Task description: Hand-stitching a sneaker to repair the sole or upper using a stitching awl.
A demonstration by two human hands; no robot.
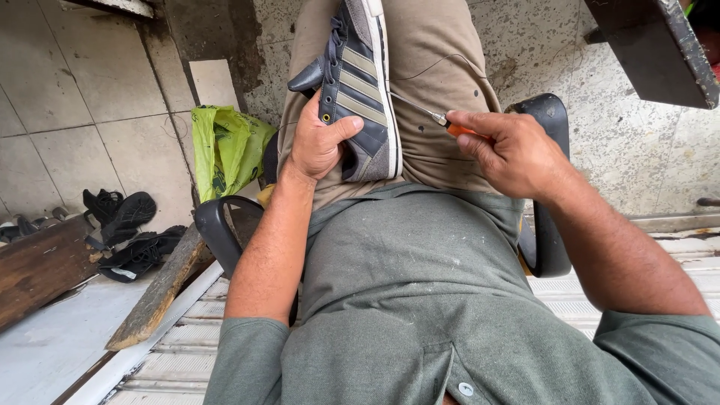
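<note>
**Grip on shoe and awl, over the lap**

Left hand (319,142) clamped around a dark blue sneaker (360,90) with grey stripes, thumb across the side, holding it sole-edge up on the thigh. Right hand (510,154) closed on an orange-handled awl (442,120), metal tip touching the sneaker's white sole edge just beside the stripes. Thin dark thread (442,64) looping from the sole across khaki trousers (435,75).

Little room between the two hands; black chair armrests (217,225) close on both sides of the lap. More room beyond the knees, over stained stone floor (622,142). Corner of a dark surface (660,52) jutting in at upper right, well apart from the awl.

Green plastic bag (225,146) on the floor beside the left armrest. Black sandals (124,225) further left, near a worn wooden plank (154,296) and tiled wall (82,97). Ribbed white metal sheet (180,360) under the chair.
</note>
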